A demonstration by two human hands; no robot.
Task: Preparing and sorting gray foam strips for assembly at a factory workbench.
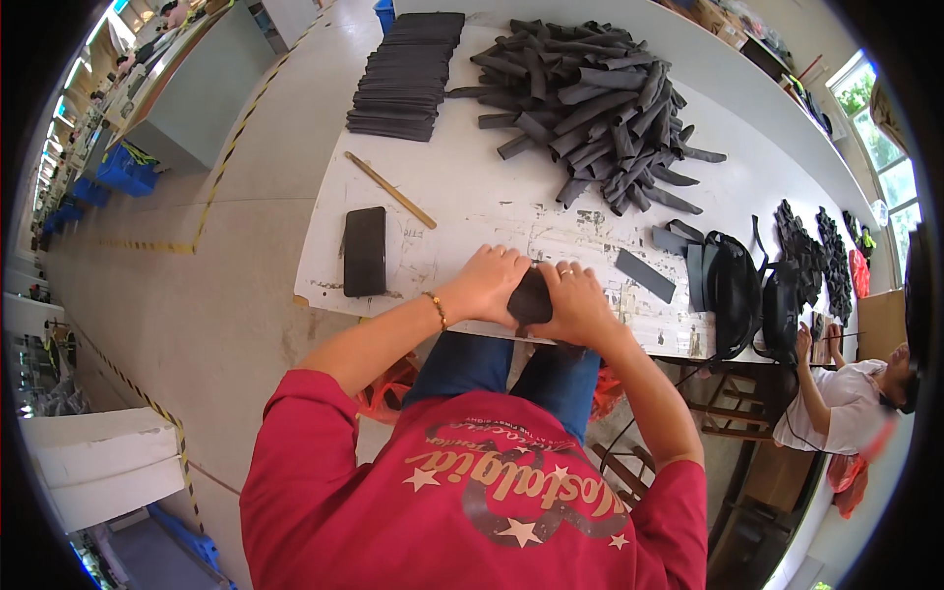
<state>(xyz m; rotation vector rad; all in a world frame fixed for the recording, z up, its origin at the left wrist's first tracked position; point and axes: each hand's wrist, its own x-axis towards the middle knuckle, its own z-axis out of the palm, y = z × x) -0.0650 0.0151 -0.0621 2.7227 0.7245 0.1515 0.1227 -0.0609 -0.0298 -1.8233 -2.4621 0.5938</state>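
Observation:
At the front edge of the white table, a dark grey fabric piece (531,298) is gripped between my two hands. My left hand (492,283) has its fingers curled over its left side. From the right, my right hand (578,303) closes round the same piece, fingers bent over its top. Part of the fabric is hidden under the fingers. Left of my hands lie a black phone (365,252) and a thin wooden stick (391,190). To the right is a flat dark grey strip (645,275).
A heap of loose dark fabric tubes (610,108) covers the far part of the table (452,177). Flat strips are stacked neatly (405,84) at far left. Black bags (736,295) lie at right, near a co-worker in white (836,403).

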